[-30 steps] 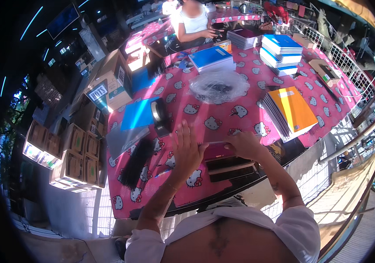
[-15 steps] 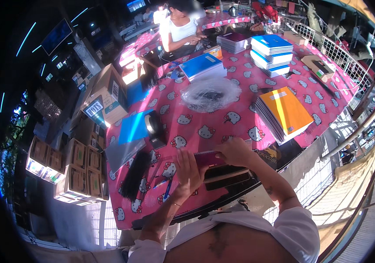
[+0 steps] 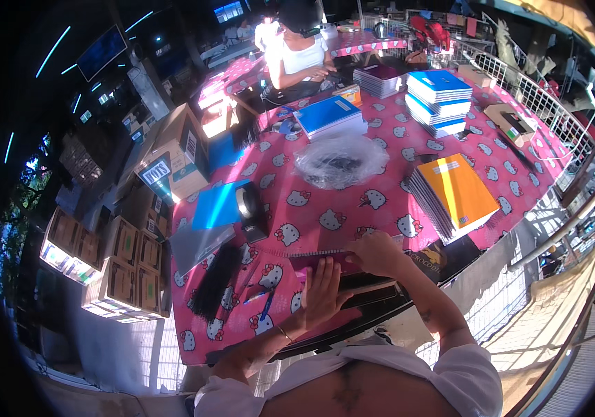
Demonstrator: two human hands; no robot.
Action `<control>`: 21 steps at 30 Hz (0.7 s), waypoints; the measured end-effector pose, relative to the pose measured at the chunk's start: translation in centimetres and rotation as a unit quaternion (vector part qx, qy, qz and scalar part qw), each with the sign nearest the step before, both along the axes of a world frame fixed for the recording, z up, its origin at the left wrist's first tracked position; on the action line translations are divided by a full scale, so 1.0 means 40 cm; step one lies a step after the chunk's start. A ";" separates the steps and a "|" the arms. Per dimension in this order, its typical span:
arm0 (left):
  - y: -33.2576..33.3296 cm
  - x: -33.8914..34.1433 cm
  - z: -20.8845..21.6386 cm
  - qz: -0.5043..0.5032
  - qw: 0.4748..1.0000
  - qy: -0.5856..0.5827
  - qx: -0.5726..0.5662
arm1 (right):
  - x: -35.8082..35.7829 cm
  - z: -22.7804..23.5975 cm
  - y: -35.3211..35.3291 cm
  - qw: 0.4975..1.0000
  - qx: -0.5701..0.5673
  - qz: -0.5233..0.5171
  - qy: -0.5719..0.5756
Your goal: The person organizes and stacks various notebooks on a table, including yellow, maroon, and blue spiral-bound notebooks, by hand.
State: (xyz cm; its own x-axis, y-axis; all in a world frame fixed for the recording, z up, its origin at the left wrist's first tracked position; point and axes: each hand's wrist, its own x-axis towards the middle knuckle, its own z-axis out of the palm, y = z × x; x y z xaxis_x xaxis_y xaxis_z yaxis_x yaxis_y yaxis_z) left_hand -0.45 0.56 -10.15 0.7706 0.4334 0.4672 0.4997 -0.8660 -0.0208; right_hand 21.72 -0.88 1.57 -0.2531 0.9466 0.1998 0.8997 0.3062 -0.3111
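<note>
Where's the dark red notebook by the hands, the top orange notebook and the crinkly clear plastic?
Dark red notebook (image 3: 302, 263): head view, left part of its cover.
Orange notebook (image 3: 457, 191): head view, middle of its cover.
Clear plastic (image 3: 341, 165): head view, near its middle.

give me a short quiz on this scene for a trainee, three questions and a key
1. True or false: the person's left hand has its fingers extended over the dark maroon notebook.

2. Pick one: what colour is the top cover of the notebook stack nearest the right hand?
a) blue
b) orange
c) green

3. Which lies nearer the person: the crumpled clear plastic or the bundle of black strands?

Key: 1. True. 2. b. 3. The bundle of black strands.
</note>
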 end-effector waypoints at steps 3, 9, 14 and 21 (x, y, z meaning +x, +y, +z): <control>0.157 0.077 0.208 0.130 0.991 -0.024 0.003 | -0.017 0.002 -0.019 0.999 -0.024 -0.011 -0.019; 0.021 0.038 0.052 -0.020 1.000 -0.020 0.014 | -0.012 -0.004 -0.019 0.999 0.021 -0.024 -0.023; 0.012 0.068 0.097 0.015 1.000 0.008 0.009 | 0.010 0.005 -0.049 1.000 0.011 -0.004 0.012; 0.063 0.092 0.259 -0.005 0.999 -0.038 -0.024 | 0.189 -0.137 -0.127 0.755 -0.165 0.005 0.635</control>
State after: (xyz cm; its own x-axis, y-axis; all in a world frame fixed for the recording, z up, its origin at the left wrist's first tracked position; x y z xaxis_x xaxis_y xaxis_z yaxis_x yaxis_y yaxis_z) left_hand 3.23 3.08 0.22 0.7379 0.4502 0.5028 0.4902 -0.8696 0.0592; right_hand 29.28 -5.97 -3.91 -0.0631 0.9972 0.0407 -0.1897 0.0280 -0.9814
